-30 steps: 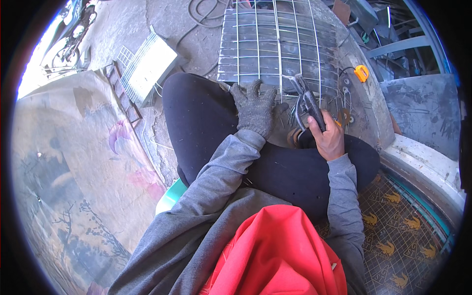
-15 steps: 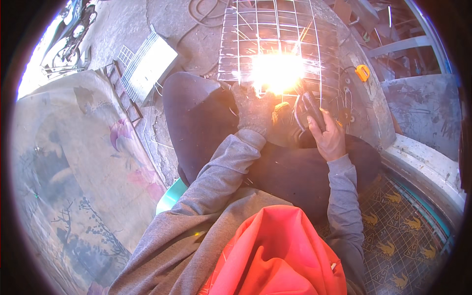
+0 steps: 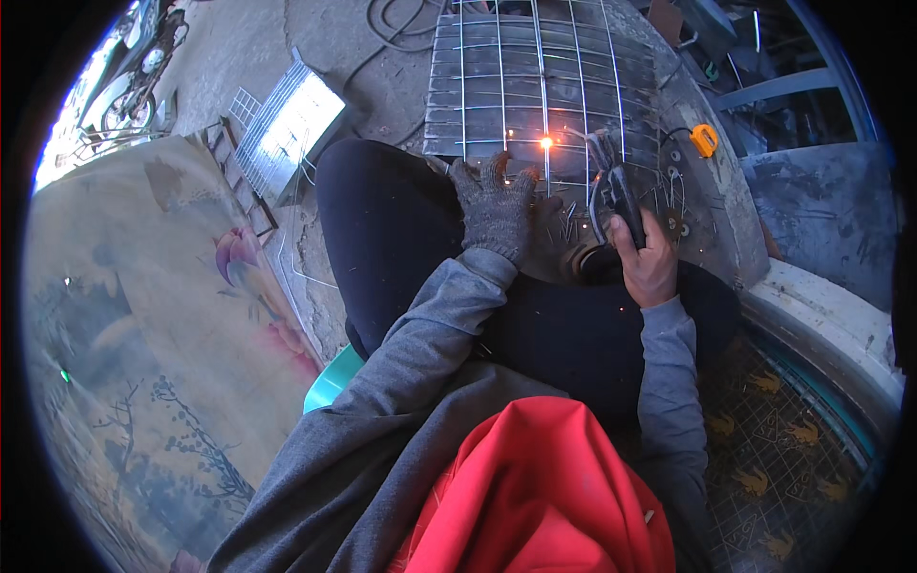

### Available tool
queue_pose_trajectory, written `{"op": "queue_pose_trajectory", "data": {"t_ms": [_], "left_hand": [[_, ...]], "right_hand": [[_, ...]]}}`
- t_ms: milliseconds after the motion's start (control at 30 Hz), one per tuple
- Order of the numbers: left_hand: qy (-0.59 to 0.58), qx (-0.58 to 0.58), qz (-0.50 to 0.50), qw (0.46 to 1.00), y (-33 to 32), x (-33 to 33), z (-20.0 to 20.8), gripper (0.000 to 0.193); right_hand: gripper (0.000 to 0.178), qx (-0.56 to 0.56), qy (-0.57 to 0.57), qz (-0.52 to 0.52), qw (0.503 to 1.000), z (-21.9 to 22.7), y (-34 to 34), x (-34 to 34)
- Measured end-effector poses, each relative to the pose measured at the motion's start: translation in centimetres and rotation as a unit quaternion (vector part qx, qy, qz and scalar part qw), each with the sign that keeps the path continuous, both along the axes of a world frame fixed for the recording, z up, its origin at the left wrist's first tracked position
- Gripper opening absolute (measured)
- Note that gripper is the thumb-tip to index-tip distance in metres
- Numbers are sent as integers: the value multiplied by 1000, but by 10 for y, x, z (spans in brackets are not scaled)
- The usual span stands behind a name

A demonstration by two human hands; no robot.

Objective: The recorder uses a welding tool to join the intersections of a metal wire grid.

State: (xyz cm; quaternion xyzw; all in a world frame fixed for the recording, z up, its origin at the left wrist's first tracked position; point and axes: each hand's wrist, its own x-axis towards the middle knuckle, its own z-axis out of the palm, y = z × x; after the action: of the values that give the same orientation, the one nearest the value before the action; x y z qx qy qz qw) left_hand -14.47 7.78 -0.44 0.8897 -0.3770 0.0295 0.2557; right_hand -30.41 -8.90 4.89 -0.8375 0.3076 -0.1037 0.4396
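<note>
My right hand [image 3: 651, 265], bare, is wrapped round a black welding electrode holder [image 3: 621, 199], its jaws pointing up and away from me. Just left of the jaws, a glowing orange spot [image 3: 546, 143] sits on a grid of thin metal rods [image 3: 543, 81], with a few small sparks round it. The grid lies over a dark slatted metal plate [image 3: 635, 72]. My left hand [image 3: 494, 212] wears a grey knitted glove. Its fingers are spread at the near edge of the grid, and their tips reach the rods; whether they press on them I cannot tell.
Short metal pieces [image 3: 571, 227] and round washers lie scattered near the holder. A yellow tape measure [image 3: 704, 140] is at the right. Further left stand a shiny metal sheet with wire mesh [image 3: 298, 119] and a flowered mat [image 3: 143, 334]. A cable [image 3: 377, 48] coils at the back.
The blinding arc and spray of sparks have died down to a small glowing spot. The holder has shifted slightly to the right. My gloved left hand, hidden by glare before, now shows.
</note>
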Motion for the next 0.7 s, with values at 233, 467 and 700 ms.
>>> {"op": "queue_pose_trajectory", "data": {"t_ms": [233, 467, 700], "left_hand": [[-9, 10, 0, 1000, -1, 1, 5, 48], [34, 15, 11, 999, 3, 5, 8, 54], [11, -14, 55, 998, 7, 4, 36, 55]], "right_hand": [[35, -23, 4, -22, 999, 4, -3, 3], [33, 10, -28, -54, 998, -1, -1, 7], [32, 39, -14, -102, 994, -6, -9, 5]]}}
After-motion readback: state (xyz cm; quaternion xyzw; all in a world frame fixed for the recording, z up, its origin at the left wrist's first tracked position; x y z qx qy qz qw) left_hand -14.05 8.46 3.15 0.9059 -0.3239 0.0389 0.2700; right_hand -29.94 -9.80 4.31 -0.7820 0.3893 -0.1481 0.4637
